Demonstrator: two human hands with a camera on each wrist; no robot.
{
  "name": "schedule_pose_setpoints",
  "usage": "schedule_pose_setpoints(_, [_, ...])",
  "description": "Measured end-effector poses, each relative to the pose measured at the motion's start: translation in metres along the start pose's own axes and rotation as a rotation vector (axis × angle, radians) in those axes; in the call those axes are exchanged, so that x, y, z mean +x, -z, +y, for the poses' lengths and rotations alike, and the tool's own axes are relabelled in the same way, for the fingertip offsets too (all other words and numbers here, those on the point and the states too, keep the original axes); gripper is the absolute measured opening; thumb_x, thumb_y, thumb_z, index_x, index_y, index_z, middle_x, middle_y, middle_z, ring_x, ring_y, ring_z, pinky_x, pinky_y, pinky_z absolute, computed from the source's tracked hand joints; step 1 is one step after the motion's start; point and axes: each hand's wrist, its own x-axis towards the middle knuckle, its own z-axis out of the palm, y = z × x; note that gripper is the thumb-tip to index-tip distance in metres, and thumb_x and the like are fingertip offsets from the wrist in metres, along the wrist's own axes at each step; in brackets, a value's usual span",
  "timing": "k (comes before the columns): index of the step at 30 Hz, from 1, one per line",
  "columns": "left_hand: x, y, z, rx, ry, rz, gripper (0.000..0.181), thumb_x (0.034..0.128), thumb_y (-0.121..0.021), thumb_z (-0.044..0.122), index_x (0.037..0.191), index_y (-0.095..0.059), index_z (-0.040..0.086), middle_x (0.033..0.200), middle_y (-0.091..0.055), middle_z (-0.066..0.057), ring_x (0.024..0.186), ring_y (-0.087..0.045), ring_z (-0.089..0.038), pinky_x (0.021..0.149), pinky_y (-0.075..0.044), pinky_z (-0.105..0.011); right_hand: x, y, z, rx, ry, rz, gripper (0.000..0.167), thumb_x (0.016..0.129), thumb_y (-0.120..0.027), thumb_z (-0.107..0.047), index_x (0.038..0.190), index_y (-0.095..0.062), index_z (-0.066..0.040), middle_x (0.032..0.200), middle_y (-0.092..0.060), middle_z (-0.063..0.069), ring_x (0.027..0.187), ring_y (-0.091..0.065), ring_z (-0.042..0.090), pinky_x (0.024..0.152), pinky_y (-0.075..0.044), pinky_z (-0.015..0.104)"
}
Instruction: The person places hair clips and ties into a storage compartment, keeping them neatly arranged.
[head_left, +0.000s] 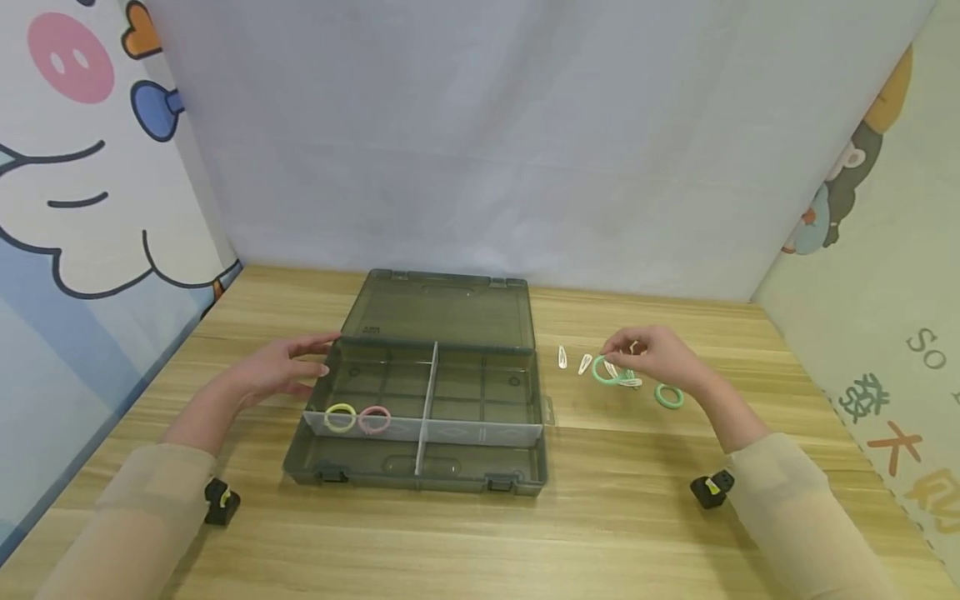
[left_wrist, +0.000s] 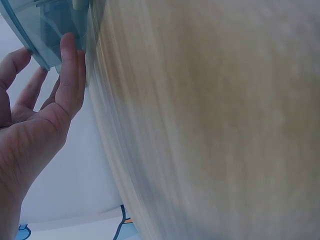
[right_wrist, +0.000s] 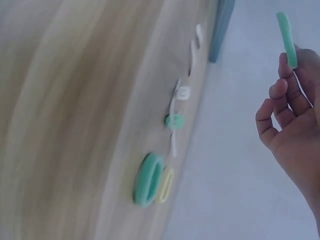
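Note:
Between thumb and fingers, my right hand [head_left: 654, 357] pinches a green ring [head_left: 600, 372], held above the small items on the table; the right wrist view shows the ring [right_wrist: 287, 40] raised off the wood. My left hand [head_left: 281, 367] touches the left side of the grey translucent box [head_left: 480, 482], its fingers loosely spread, and the left wrist view has the fingertips against the box [left_wrist: 60, 25]. Inside the box, a yellow ring [head_left: 341, 418] and a pink ring [head_left: 375, 420] lean at the front divider of the left compartment.
Right of the box lie white hair clips [head_left: 562, 358] and another green ring [head_left: 669, 396]. A yellow item [right_wrist: 165, 185] shows beside it in the right wrist view. The box's lid [head_left: 442, 308] lies open toward the curtain [head_left: 480, 150] at the back.

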Motion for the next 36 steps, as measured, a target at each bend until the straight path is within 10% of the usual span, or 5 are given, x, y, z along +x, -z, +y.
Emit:
schedule_pose_setpoints(22, [0.001, -0.001, -0.001, -0.015, 0.009, 0.007, 0.066, 0.0960, -0.054, 0.013, 0.152, -0.018, 0.015, 0.154, -0.012, -0.023, 0.134, -0.029, -0.046, 0.093, -0.049, -0.045, 0.035, 0.003, -0.072, 0.100, 0.038, 0.048, 0.021, 0.089, -0.066, -0.032, 0.099, -0.071, -0.013, 0.094, -0.067, 0.001, 0.089, -0.057, 0.017, 0.088, -0.048, 0.039])
schedule_pose_setpoints(36, [0.003, -0.001, 0.000, -0.015, 0.016, 0.012, 0.068, 0.0953, -0.055, 0.014, 0.152, -0.019, 0.015, 0.155, -0.012, -0.023, 0.133, -0.029, -0.046, 0.093, -0.049, -0.045, 0.064, -0.001, -0.120, 0.108, 0.121, 0.005, 0.012, 0.086, -0.070, -0.026, 0.092, -0.073, -0.016, 0.082, -0.068, -0.003, 0.068, -0.049, 0.016, 0.062, -0.041, 0.026])
